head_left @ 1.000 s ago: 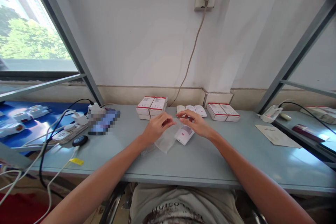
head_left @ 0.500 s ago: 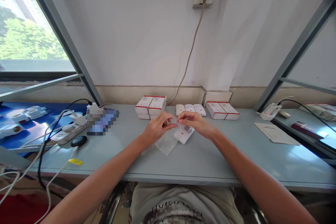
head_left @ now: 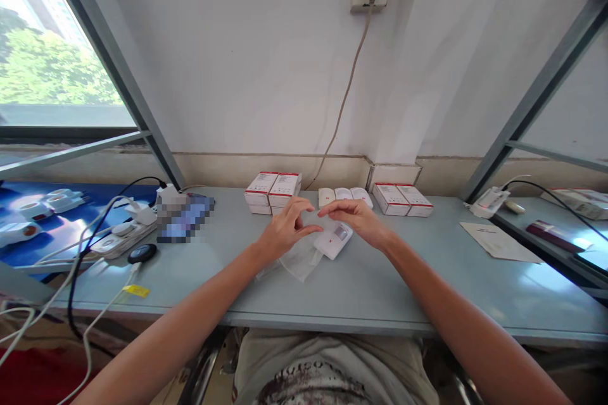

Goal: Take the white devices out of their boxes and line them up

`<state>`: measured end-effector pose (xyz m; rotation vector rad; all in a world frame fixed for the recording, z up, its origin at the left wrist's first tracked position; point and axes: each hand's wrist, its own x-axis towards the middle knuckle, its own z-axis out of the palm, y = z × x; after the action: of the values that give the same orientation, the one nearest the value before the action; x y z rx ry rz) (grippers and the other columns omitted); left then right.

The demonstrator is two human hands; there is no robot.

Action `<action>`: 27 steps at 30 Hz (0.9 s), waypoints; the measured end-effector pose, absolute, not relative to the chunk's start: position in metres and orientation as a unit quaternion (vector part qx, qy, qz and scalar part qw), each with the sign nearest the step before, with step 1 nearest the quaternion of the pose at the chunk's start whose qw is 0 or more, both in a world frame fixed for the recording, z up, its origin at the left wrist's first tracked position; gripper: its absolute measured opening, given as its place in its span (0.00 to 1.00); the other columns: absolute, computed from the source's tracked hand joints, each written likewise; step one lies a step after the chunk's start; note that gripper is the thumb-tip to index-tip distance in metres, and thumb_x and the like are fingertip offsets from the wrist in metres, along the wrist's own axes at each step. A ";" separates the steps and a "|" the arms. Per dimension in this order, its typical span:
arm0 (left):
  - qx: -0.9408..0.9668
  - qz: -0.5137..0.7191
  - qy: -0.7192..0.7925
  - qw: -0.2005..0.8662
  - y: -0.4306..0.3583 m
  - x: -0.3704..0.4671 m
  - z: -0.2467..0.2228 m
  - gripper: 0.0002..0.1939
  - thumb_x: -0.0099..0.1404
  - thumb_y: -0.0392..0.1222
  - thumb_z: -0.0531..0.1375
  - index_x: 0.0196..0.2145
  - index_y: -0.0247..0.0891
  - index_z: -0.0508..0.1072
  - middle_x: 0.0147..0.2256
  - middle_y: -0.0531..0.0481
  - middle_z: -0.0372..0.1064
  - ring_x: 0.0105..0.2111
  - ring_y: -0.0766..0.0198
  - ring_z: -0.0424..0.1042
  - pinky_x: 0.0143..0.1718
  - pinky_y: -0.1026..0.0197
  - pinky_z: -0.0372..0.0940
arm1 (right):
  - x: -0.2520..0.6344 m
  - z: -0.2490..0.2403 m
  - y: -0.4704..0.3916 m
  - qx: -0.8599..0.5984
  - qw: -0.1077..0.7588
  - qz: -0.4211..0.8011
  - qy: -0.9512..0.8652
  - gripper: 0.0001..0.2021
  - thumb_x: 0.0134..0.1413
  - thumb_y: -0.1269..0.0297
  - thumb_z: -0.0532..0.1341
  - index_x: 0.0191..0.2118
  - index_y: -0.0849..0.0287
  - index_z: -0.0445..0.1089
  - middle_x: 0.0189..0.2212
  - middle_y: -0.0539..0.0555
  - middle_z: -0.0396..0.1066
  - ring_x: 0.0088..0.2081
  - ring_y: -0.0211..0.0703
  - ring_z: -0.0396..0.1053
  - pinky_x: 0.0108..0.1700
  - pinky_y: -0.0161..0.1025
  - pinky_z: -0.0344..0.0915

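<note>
Above a clear plastic bag (head_left: 303, 261) is my left hand (head_left: 287, 228), its thumb and fingers curved apart with nothing between them. My right hand (head_left: 357, 220) hovers close by on the right, fingers stretched toward the left hand, and I see nothing in it. Just below the right hand a white device (head_left: 334, 241) with a small grey window and a red mark lies on the table, beside the bag. Behind the hands, three white devices (head_left: 342, 195) stand in a row, partly covered by my right fingers.
White-and-red boxes (head_left: 285, 185) are stacked behind my left hand, with more boxes (head_left: 402, 200) at the right. A blurred phone (head_left: 185, 219), a power strip (head_left: 124, 237) and a black round object (head_left: 142, 254) with a cable are at the left. Paper (head_left: 498, 242) lies right.
My right hand's fingers have straightened and lifted slightly, showing more of the white device beneath. My left hand has barely moved.
</note>
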<state>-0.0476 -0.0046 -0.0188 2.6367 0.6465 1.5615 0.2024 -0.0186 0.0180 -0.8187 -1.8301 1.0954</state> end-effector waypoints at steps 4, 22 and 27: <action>0.832 0.494 0.248 0.046 -0.002 -0.048 -0.022 0.23 0.73 0.59 0.66 0.56 0.45 0.65 0.51 0.48 0.70 0.24 0.74 0.65 0.27 0.64 0.69 | 0.203 0.012 -0.015 -0.343 0.447 0.447 -0.695 0.11 0.66 0.54 0.67 0.49 0.47 0.85 0.50 0.52 0.81 0.53 0.50 0.74 0.59 0.49 0.67; 0.850 0.421 0.312 -0.047 -0.004 -0.043 -0.014 0.17 0.80 0.51 0.60 0.61 0.43 0.70 0.56 0.43 0.74 0.56 0.51 0.74 0.59 0.46 0.67 | 0.194 0.022 -0.027 -0.232 0.482 0.604 -0.590 0.20 0.60 0.54 0.73 0.56 0.49 0.80 0.69 0.53 0.68 0.68 0.63 0.69 0.61 0.59 0.77; 0.833 0.451 0.319 -0.024 0.003 -0.044 -0.018 0.11 0.80 0.50 0.60 0.51 0.42 0.75 0.43 0.47 0.78 0.45 0.55 0.76 0.51 0.50 0.69 | 0.194 0.026 -0.029 -0.242 0.466 0.601 -0.603 0.21 0.60 0.53 0.72 0.58 0.48 0.78 0.67 0.55 0.69 0.68 0.62 0.69 0.63 0.59 0.74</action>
<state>-0.0436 0.0031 -0.0181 2.6578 1.0180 1.4378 0.1938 -0.0285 0.0259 -0.5946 -1.4795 1.4747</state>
